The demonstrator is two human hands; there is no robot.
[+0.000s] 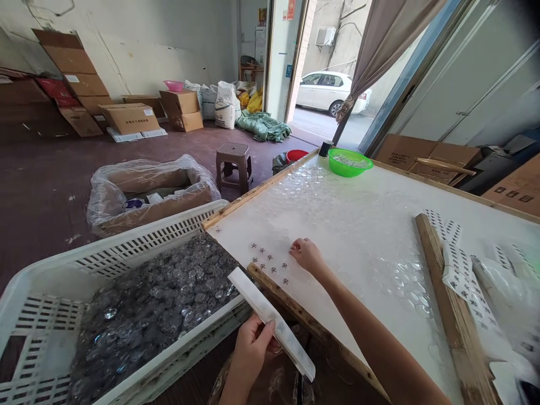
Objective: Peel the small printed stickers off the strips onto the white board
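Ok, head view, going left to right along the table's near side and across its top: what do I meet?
White crate → left hand → right hand → green bowl → wooden plank.

Glossy plastic discs point(411, 281); matt paper strip point(259, 301); rough wooden bar point(449, 318).

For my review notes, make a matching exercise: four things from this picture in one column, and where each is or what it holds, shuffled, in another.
1. Left hand
2. Right hand
3. Green bowl
4. Brown stool

A. On the white tabletop, near a far corner
B. Holding a long white strip
C. On the floor beside the plastic-lined box
D. Beside small dark designs

Pairs: 1-B, 2-D, 3-A, 4-C
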